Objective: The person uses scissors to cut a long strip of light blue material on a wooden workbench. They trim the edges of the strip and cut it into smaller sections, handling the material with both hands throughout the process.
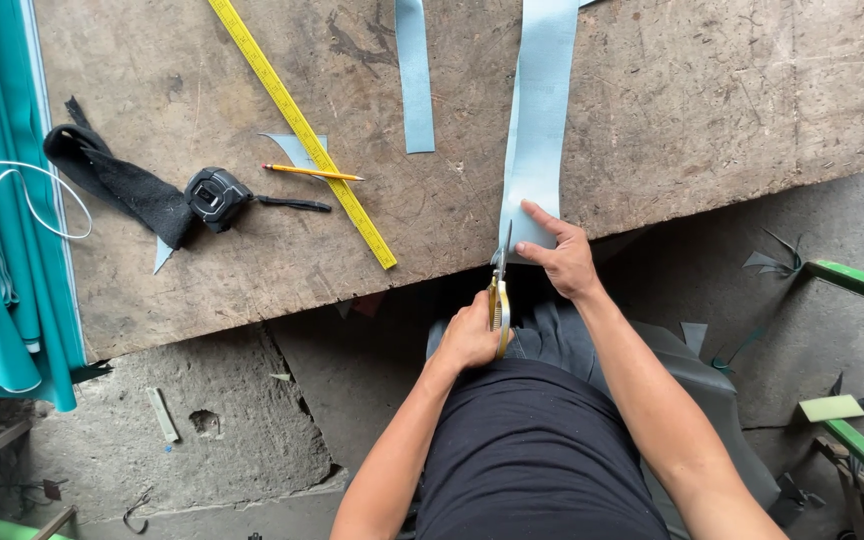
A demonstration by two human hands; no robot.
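Observation:
My left hand [467, 338] is closed around the yellow handles of a pair of scissors [499, 300], whose blades point up into the near end of a long light-blue strip [537, 120]. That strip runs away from me along a worn wooden tabletop [712, 100] and overhangs its front edge. My right hand [562, 258] pinches and presses the strip's near end just right of the blades, index finger stretched flat on it.
A narrower light-blue strip [414, 75] lies to the left. A yellow ruler [297, 125] lies diagonally, with a pencil [312, 172], black tape measure [217, 197] and black cloth [117, 180] nearby. Teal fabric [2, 200] is stacked far left; a green frame [857, 282] stands right.

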